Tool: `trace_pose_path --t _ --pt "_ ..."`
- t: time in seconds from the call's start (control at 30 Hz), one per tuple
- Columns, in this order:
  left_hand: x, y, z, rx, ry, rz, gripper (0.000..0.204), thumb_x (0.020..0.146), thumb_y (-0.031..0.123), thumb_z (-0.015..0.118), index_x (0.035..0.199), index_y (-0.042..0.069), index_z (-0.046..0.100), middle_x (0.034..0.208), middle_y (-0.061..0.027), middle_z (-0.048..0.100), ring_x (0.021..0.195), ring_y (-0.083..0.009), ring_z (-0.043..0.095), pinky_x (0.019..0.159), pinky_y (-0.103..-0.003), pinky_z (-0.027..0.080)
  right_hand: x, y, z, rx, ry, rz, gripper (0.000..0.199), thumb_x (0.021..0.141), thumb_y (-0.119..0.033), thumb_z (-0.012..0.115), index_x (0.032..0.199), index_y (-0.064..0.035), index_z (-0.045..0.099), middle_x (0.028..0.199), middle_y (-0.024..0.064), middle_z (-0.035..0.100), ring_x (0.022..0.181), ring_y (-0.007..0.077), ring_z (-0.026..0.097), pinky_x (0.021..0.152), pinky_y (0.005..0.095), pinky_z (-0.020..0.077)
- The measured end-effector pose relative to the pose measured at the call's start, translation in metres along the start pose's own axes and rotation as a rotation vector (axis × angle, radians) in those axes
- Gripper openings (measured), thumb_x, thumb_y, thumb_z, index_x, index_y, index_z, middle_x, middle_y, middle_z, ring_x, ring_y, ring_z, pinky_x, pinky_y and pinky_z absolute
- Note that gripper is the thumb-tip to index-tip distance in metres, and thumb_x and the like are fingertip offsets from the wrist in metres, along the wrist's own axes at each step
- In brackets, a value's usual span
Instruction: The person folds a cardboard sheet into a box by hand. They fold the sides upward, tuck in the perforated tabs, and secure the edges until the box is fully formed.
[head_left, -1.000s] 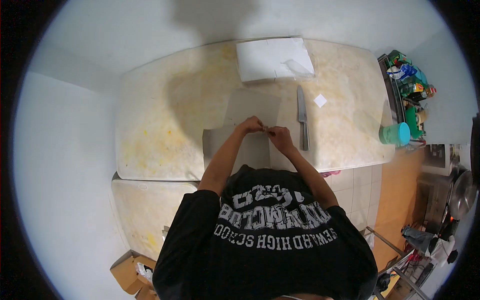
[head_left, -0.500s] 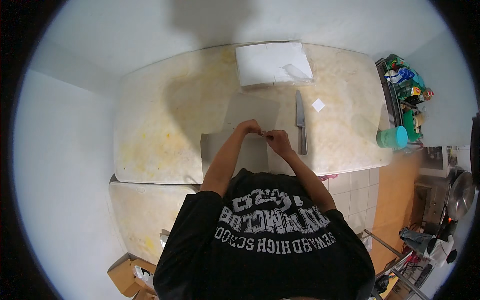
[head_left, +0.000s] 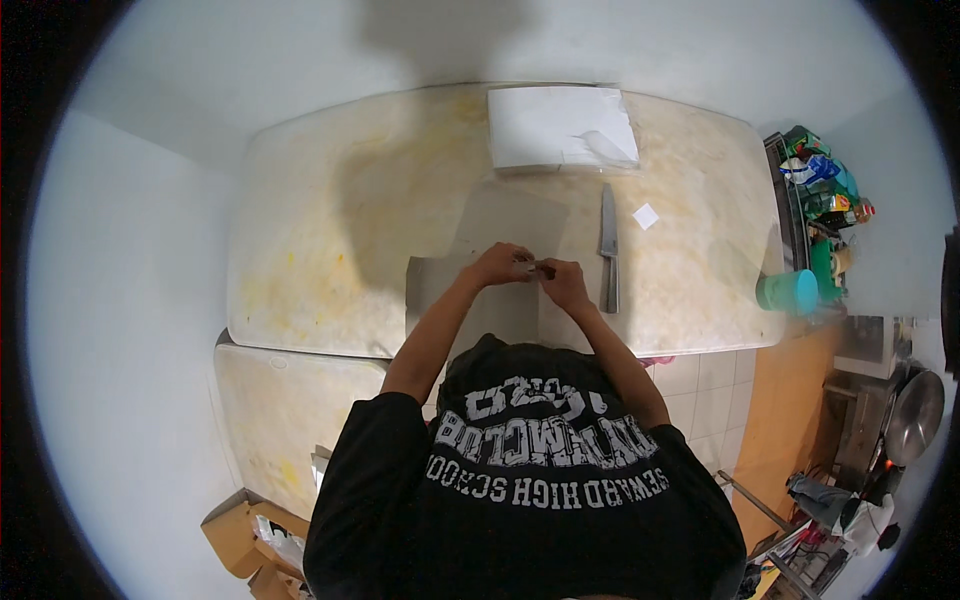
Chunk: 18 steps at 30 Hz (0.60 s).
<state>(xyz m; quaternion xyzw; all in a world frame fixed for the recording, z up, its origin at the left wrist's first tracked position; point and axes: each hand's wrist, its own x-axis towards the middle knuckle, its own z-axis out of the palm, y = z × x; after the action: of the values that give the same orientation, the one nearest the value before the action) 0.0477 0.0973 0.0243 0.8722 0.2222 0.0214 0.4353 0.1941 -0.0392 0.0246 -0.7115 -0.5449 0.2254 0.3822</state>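
Note:
My left hand (head_left: 503, 264) and my right hand (head_left: 565, 284) meet over the table, fingers pinched together around something too small to make out. Beneath them lies a grey board (head_left: 428, 285), partly covered by my left forearm. Just beyond it a second flat grey sheet (head_left: 510, 215) rests on the table. To the right of my right hand a knife (head_left: 609, 235) lies lengthwise, blade pointing away from me. A small white square (head_left: 646, 216) is right of the blade.
A white stack of sheets (head_left: 560, 125) in clear wrapping sits at the far edge of the stained table (head_left: 300, 220). A turquoise container (head_left: 790, 292) stands by a rack of bottles and packets (head_left: 825, 180) on the right. An opened cardboard box (head_left: 240, 525) is at the lower left.
My left hand has shifted slightly, its fingers more spread over the back of the pinch. The view has moved a little; the things on the table lie as before.

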Motion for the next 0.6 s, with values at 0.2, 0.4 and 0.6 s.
trace_pose_path --t 0.2,0.4,0.6 --pt "-0.006 0.000 0.013 0.079 0.096 -0.012 0.033 0.078 0.023 0.072 0.106 0.005 0.065 0.099 -0.0141 0.070 0.091 -0.0324 0.067 0.081 -0.040 0.053 0.005 0.015 0.005 -0.041 0.021 -0.132 0.012 0.079 -0.004 0.065 0.090 -0.0021 0.069 0.092 0.0174 0.068 0.079 0.0308 0.068 0.069 0.0367 0.0558" --pt "-0.007 -0.006 0.016 0.102 0.152 0.008 0.029 0.079 0.020 0.071 0.103 0.005 0.064 0.099 -0.0158 0.069 0.089 -0.0337 0.067 0.078 -0.040 0.053 0.010 0.017 0.003 -0.038 -0.086 -0.128 0.010 0.079 -0.002 0.066 0.088 -0.0018 0.068 0.090 0.0153 0.066 0.083 0.0315 0.067 0.069 0.0369 0.0565" --pt "-0.017 0.008 0.016 0.132 0.247 -0.061 0.022 0.078 0.016 0.071 0.096 0.005 0.066 0.095 -0.0157 0.067 0.090 -0.0348 0.065 0.079 -0.043 0.051 0.011 0.015 0.001 0.007 -0.123 -0.085 0.014 0.076 -0.008 0.064 0.088 -0.0007 0.065 0.090 0.0184 0.063 0.087 0.0386 0.062 0.078 0.0448 0.0512"
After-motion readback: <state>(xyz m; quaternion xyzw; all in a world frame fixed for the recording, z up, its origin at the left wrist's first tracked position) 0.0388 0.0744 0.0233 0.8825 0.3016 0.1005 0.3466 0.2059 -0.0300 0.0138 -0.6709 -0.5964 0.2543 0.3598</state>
